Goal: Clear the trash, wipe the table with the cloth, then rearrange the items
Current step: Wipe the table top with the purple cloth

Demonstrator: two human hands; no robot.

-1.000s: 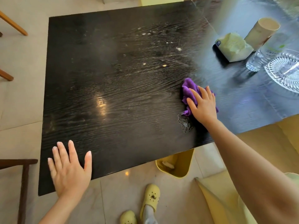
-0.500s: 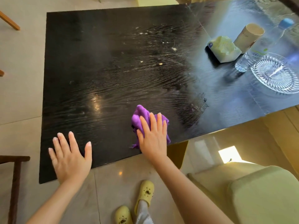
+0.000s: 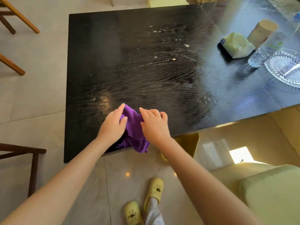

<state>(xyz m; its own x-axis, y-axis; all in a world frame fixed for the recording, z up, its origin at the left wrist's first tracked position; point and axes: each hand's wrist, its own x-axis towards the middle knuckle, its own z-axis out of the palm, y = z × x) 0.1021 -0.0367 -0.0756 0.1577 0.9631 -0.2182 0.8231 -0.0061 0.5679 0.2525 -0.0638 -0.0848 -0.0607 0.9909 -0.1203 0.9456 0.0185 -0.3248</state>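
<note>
Two hands on one purple cloth (image 3: 134, 130), and it's all happening at the near edge of the table (image 3: 113, 62), roughly midway along it. The cloth is bunched into a ridge between them, and its lower end spills over the near edge and hangs above the floor. The left hand (image 3: 113, 125) is clamped on the cloth's left side, thumb pressed into the fabric and fingers wrapped round behind it. The right hand (image 3: 154, 125) is pinching the cloth's right side, thumb dug into the fold and fingers bent at the knuckles on top.

Out from there, the black wood-grain top shines. A wet smear (image 3: 209, 101) sits towards the right end of the near edge. Pale crumbs (image 3: 155, 56) are scattered across the middle and far part of the table, well apart from the cloth.

Over towards the far right corner is the cluster: a tissue pack (image 3: 235, 44), a paper cup (image 3: 263, 31) tilted just behind it, a clear water bottle (image 3: 266, 52) lying beside them, and a cut-glass plate (image 3: 285, 69) touching the bottle's base at the right edge.

Below the near edge is a gold table base (image 3: 186, 143), and a pair of yellow clogs (image 3: 154, 190) stands on the tiled floor.
</note>
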